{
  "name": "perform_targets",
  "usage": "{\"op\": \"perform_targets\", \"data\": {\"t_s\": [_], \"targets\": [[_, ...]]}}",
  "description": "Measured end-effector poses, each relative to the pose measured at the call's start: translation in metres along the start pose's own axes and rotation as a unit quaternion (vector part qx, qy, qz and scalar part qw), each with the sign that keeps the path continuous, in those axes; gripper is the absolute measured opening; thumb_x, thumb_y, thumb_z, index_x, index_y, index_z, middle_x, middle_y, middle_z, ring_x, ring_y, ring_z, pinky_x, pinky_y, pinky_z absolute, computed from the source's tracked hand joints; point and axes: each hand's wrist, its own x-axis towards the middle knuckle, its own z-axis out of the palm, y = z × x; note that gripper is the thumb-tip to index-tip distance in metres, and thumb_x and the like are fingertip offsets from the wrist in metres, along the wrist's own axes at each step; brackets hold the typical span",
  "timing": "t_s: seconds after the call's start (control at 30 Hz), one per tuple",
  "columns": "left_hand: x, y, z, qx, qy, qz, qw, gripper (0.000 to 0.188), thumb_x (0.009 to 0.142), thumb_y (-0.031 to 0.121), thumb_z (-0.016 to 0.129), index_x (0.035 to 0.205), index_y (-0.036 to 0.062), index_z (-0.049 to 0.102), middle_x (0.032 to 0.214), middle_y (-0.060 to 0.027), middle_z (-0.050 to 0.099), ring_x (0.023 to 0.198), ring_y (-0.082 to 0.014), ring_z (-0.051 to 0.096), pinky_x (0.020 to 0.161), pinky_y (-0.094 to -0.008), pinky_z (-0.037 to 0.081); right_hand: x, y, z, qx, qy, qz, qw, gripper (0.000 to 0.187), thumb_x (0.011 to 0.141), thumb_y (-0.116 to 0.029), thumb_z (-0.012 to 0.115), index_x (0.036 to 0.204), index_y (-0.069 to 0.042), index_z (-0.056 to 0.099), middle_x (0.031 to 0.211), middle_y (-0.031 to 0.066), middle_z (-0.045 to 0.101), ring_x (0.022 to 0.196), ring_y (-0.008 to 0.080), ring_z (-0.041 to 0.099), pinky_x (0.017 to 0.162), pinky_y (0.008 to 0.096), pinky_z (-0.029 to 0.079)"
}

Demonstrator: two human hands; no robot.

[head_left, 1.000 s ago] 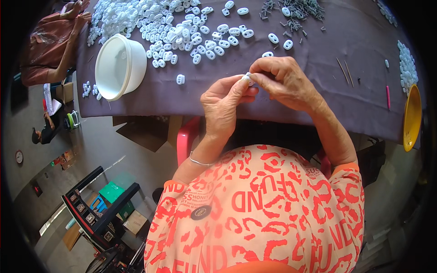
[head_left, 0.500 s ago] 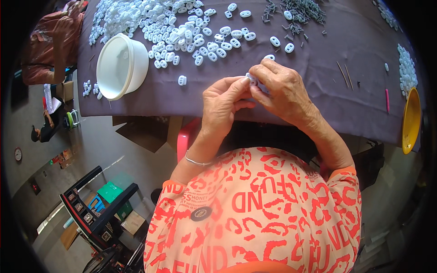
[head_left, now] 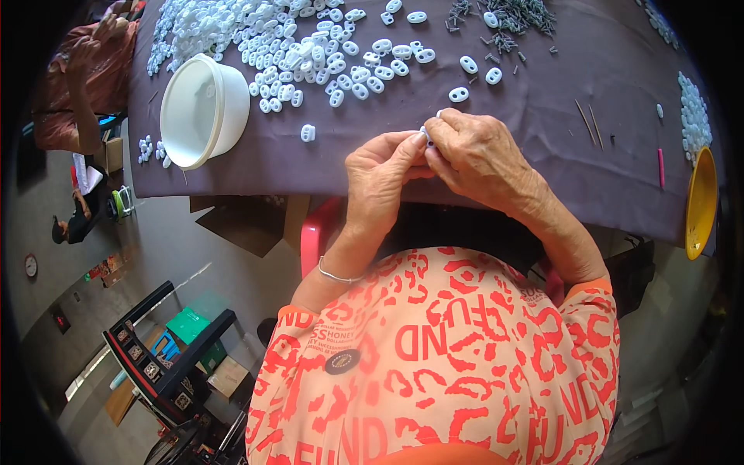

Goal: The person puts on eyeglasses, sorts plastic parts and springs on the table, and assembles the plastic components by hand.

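Just over the table's near edge my two hands meet at a small white cord lock (head_left: pixel 425 132), mostly hidden by the fingers. My left hand (head_left: pixel 378 172) pinches it between thumb and fingertips. My right hand (head_left: pixel 482 152) closes on its other side, with fingers bent and thumb tucked below. A bit of white shows at the right index fingertip; I cannot tell whether it is a separate piece. Beyond that hand lies a loose oval cord lock (head_left: pixel 458 94) with two holes. Another cord lock (head_left: pixel 308 132) stands left of my left hand.
A large heap of white cord locks (head_left: pixel 267 58) spreads over the far left, behind a white tub (head_left: pixel 231 116). Small grey springs (head_left: pixel 508 27) lie far right of centre. Two thin sticks (head_left: pixel 595 126), a pink rod (head_left: pixel 661 169) and a yellow dish (head_left: pixel 700 205) are rightward. Another person (head_left: pixel 89 85) sits left.
My right hand has shifted slightly down, uncovering the loose oval cord lock behind it. Both hands keep hold at the same spot. The other person's hands at left have moved.
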Motion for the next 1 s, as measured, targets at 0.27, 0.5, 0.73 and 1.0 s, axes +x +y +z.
{"op": "perform_targets", "data": {"t_s": [0.27,0.5,0.73,1.0], "targets": [[-0.002,-0.004,0.003,0.011,0.019,0.035,0.999,0.017,0.086,0.012,0.06,0.091,-0.0041,0.063,0.081,-0.0079,0.064,0.07,-0.0114,0.062,0.064,-0.0234,0.054,0.0,0.001,0.001,0.001,0.017,-0.037,0.999,0.014,0.074,-0.009,0.06,0.082,0.0,0.052,0.072,0.0102,0.051,0.065,0.0269,0.056,0.056,0.0354,0.046],[-0.002,-0.005,0.003,-0.007,0.022,0.05,0.998,0.016,0.086,0.011,0.06,0.092,-0.0043,0.063,0.08,-0.0076,0.064,0.069,-0.0114,0.062,0.064,-0.0234,0.054,0.002,0.002,0.004,0.004,0.016,-0.042,0.999,0.013,0.074,-0.008,0.059,0.081,0.0,0.052,0.072,0.01,0.051,0.065,0.0264,0.056,0.056,0.0346,0.046],[-0.004,-0.008,0.002,-0.011,0.038,0.081,0.996,0.014,0.086,0.008,0.059,0.091,-0.0045,0.062,0.081,-0.0077,0.064,0.069,-0.0114,0.062,0.064,-0.0232,0.054,0.003,0.001,0.009,0.019,0.035,-0.064,0.997,0.012,0.073,-0.007,0.058,0.08,0.0,0.051,0.072,0.0116,0.05,0.065,0.0284,0.055,0.057,0.0363,0.046],[-0.007,-0.011,0.004,-0.027,0.035,0.06,0.997,0.013,0.086,0.008,0.059,0.09,-0.0046,0.061,0.081,-0.0088,0.064,0.069,-0.0113,0.062,0.064,-0.0231,0.054,-0.005,-0.006,0.007,-0.01,0.044,-0.057,0.997,0.016,0.072,-0.005,0.058,0.086,0.002,0.052,0.072,0.0123,0.049,0.064,0.0286,0.055,0.057,0.0372,0.046]]}}
